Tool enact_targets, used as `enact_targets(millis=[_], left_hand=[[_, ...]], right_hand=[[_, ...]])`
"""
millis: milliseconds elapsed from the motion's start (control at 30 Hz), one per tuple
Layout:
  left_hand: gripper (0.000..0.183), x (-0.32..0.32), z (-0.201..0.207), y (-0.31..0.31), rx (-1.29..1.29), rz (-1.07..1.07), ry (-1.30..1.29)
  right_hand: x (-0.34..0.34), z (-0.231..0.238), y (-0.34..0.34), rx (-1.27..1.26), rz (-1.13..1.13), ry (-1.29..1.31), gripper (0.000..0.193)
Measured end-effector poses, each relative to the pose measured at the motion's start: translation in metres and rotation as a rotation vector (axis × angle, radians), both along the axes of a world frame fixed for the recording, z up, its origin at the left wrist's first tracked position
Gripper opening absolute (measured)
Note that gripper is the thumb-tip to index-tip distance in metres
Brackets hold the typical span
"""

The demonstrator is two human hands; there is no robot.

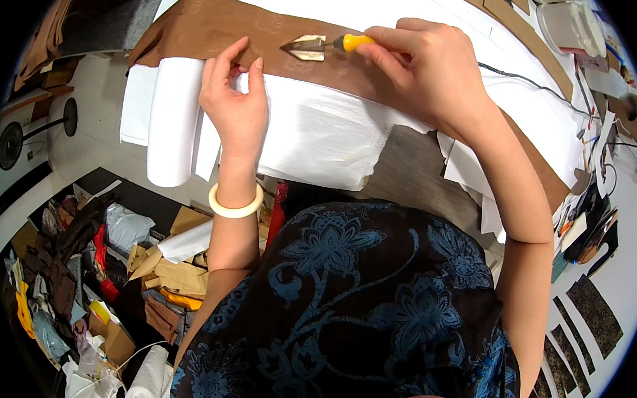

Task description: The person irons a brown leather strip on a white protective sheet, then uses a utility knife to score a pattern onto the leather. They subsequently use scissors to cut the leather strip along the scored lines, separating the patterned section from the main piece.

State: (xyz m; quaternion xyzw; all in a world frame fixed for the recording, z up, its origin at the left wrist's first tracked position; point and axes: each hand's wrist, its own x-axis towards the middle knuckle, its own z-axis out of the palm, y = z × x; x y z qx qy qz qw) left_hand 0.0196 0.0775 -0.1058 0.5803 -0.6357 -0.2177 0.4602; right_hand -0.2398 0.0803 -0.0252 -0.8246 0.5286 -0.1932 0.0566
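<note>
A long strip of brown leather-like material runs across the white paper, from the upper left down to the right. My right hand is closed round the yellow handle of a small iron. Its pointed, arrow-shaped metal head lies over the brown strip with the tip facing left. A dark cord emerges from behind my right hand. At the strip's near edge, left of the iron's tip, my left hand has its fingers apart and holds nothing. A cream bangle circles my left wrist.
A roll of white paper stands out at the table's left edge. Crumpled white sheeting hangs toward me. Tan strips and white tubs lie at the far right. Boxes of scraps fill the lower left; dark patterned pieces lie lower right.
</note>
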Motion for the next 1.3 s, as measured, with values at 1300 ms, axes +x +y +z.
enact_targets(millis=[1300], left_hand=[[0.032,-0.002,0.002,-0.001,-0.015,0.011,-0.020]], right_hand=[[-0.016,0.003,0.057,-0.046,-0.195,-0.003,0.017]])
